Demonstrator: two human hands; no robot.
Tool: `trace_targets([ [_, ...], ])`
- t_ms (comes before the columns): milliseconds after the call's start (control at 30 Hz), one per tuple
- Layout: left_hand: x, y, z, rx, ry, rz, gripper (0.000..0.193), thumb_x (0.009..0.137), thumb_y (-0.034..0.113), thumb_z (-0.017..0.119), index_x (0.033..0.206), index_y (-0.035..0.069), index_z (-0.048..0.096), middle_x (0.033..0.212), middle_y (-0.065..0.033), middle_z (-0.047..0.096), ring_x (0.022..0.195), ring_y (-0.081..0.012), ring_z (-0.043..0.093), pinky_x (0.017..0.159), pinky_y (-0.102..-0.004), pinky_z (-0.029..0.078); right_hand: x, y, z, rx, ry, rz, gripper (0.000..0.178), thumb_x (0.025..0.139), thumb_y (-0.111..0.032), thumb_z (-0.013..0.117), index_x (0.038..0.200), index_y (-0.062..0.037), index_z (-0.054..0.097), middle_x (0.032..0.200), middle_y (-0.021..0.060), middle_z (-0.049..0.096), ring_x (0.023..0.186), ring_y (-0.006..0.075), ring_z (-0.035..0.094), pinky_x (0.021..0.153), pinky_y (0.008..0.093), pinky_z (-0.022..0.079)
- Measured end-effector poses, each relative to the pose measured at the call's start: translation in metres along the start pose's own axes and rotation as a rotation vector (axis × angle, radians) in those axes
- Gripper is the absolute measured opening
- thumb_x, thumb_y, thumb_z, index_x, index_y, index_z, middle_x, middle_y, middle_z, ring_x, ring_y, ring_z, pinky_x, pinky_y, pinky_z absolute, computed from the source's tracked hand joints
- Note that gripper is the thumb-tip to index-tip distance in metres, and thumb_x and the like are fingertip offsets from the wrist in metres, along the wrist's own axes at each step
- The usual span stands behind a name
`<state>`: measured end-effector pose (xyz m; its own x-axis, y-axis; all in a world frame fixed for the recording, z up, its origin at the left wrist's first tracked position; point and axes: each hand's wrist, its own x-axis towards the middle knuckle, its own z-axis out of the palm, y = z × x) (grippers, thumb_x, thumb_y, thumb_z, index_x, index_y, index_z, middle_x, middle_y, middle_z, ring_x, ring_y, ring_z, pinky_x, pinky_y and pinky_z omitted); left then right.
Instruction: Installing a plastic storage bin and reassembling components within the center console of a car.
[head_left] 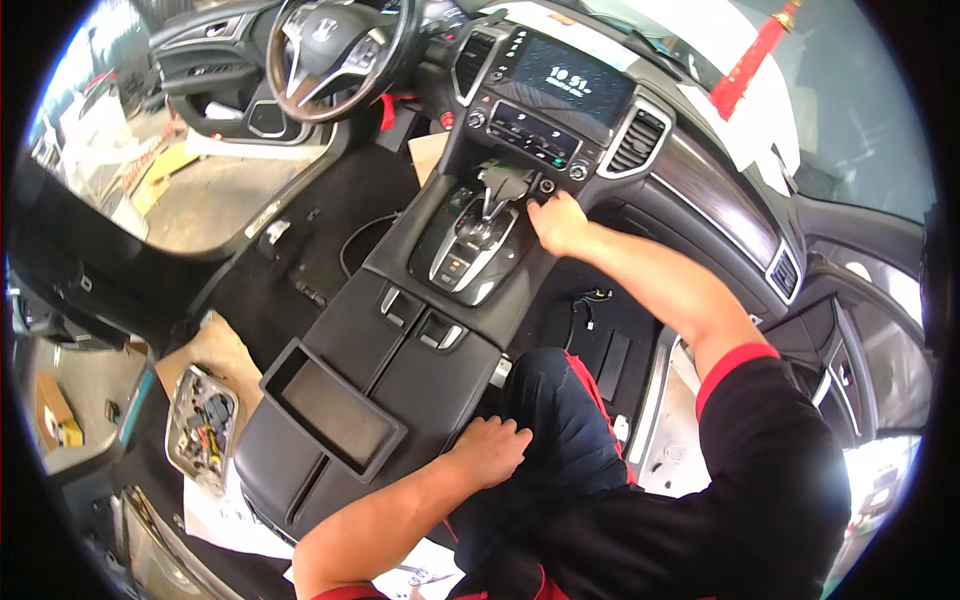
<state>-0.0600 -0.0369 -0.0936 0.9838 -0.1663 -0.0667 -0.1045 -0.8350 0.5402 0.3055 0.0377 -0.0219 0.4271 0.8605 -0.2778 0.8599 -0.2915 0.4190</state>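
My right hand point(560, 224) reaches to the right edge of the centre console. Its curled fingers press at the trim beside the gear shifter point(503, 182), partly hidden; I cannot make out what they grip. The shifter stands in a silver-framed panel point(468, 262) below the climate controls point(528, 135). My left hand point(492, 452) is closed in a loose fist by my bent knee point(555, 405), right of the padded armrest point(300, 440). Nothing shows in it. On the armrest rests a dark rectangular tray point(385, 468), its inside bare.
A metal tray point(176, 440) of connectors and small parts lies left of the armrest. Loose wiring connectors point(592, 300) lie in the right footwell. The lit touchscreen point(570, 85) and steering wheel point(345, 45) are ahead. Doors stand open on both sides.
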Motion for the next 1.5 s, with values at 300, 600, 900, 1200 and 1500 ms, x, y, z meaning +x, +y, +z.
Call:
trace_targets([
  [300, 0.008, 0.005, -0.017, 0.027, -0.115, -0.051, 0.039, 0.092, 0.027, 0.069, 0.126, 0.009, 0.061, 0.112, -0.0114, 0.068, 0.101, -0.0335, 0.066, 0.086, -0.0471, 0.054, -0.202, -0.05, 0.112, 0.589, 0.729, -0.318, 0.045, 0.077, 0.002, 0.066, 0.121, -0.0024, 0.062, 0.129, 0.0162, 0.063, 0.126, 0.0366, 0.056, 0.108, 0.0518, 0.044],
  [600, 0.014, 0.006, -0.02, -0.009, -0.071, -0.072, 0.043, 0.093, 0.027, 0.068, 0.132, 0.009, 0.059, 0.116, -0.0095, 0.068, 0.105, -0.0315, 0.066, 0.09, -0.0457, 0.054, -0.188, -0.052, 0.144, 0.973, 0.6, -0.133, 0.037, 0.083, 0.0, 0.065, 0.119, -0.0024, 0.062, 0.113, 0.0153, 0.068, 0.111, 0.0358, 0.062, 0.096, 0.0464, 0.051],
  [900, 0.053, 0.034, -0.064, -0.227, 0.234, -0.051, 0.038, 0.089, 0.019, 0.072, 0.124, 0.007, 0.063, 0.116, -0.0109, 0.069, 0.102, -0.0314, 0.067, 0.089, -0.04, 0.055, -0.198, -0.07, 0.173, 1.121, 0.41, -0.18, 0.038, 0.082, -0.004, 0.068, 0.12, -0.0033, 0.062, 0.116, 0.0151, 0.066, 0.114, 0.0357, 0.061, 0.101, 0.0454, 0.048],
  [1200, 0.047, 0.037, -0.089, -0.037, 0.624, -0.206, 0.032, 0.08, 0.006, 0.076, 0.112, 0.003, 0.068, 0.11, -0.0131, 0.073, 0.1, -0.0328, 0.07, 0.091, -0.042, 0.055, -0.182, -0.083, 0.213, 1.105, 0.448, -0.251, 0.031, 0.084, -0.011, 0.068, 0.115, -0.0053, 0.069, 0.127, 0.0116, 0.066, 0.125, 0.0302, 0.057, 0.107, 0.0457, 0.043],
  [1500, -0.052, 0.054, -0.053, 0.374, 0.629, -0.687, 0.052, 0.082, 0.01, 0.072, 0.13, 0.0, 0.058, 0.142, -0.0226, 0.052, 0.132, -0.044, 0.048, 0.112, -0.0542, 0.038, -0.189, -0.081, 0.213, 1.062, 0.455, -0.242, 0.03, 0.085, -0.013, 0.065, 0.113, -0.005, 0.07, 0.126, 0.0116, 0.067, 0.124, 0.0305, 0.057, 0.106, 0.0456, 0.043],
])
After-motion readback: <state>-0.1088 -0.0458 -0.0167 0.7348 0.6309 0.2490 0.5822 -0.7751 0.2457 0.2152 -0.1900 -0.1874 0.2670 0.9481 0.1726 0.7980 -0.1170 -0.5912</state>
